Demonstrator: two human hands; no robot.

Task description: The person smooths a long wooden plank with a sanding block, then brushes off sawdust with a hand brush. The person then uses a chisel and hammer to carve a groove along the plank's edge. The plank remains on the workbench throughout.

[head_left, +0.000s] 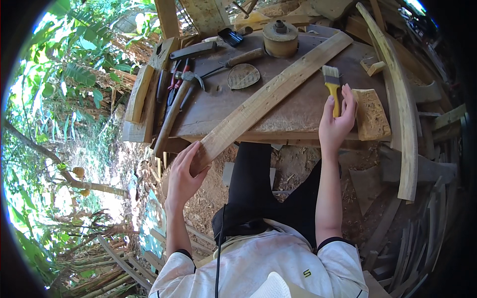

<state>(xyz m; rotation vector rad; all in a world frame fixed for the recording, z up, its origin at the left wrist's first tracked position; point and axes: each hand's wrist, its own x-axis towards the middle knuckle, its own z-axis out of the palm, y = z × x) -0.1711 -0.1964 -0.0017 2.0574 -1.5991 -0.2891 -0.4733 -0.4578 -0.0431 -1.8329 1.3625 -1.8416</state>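
A long, flat wooden plank (274, 93) slants across the workbench (208, 107) from near left to far right. Its near end juts past the bench's front edge, where my left hand (183, 180) grips it, fingers along the left edge and thumb on the other side. In my right hand (338, 123), over the right part of the bench, is a paintbrush (332, 83). The fingers close around its yellow handle, and the pale bristles point away from me, just right of the plank. A rough yellowish wood block (371, 115) lies beside that hand.
At the bench's left lie a claw hammer (175, 107), red-handled pliers (175, 84), a file-like tool with a wooden handle (243, 57) and a grey bar (194, 50). A round lidded pot (280, 38) stands at the back. A long curved strip (405, 114) borders the right side.
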